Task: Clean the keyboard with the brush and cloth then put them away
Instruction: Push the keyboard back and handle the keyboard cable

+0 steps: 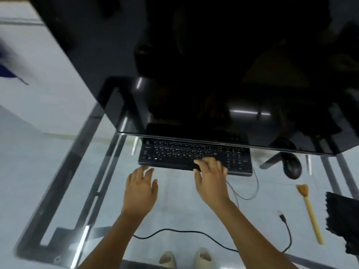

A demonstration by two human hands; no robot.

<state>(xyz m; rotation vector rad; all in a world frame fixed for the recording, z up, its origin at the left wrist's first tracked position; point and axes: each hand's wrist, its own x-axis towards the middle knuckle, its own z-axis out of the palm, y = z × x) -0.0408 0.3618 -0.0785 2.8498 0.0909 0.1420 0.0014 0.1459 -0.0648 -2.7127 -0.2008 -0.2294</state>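
Both hands up at the black full-size keyboard [194, 155], which sits at the far middle of the clear glass counter [174, 206], half tucked under the big dark monitor [194, 65]. Right hand [210, 181] has thumb and fingers curled over the keyboard's near edge, looks like a grip on it. Left hand [140, 189] is spread wide, holding nothing, fingertips just short of the near-left corner. Tools untouched: the pale wooden-handled brush w/ tan bristles [310, 212] lies to the right, long axis near-to-far, bristles at the far end. The black cloth [343, 214] sits just right of it at the counter's edge. So the right hand is clearly nearer both; handle end points toward the person, an easy pick. Black mouse [291, 165] beyond the brush, loose black cable [194, 232] in the near middle, could snag.
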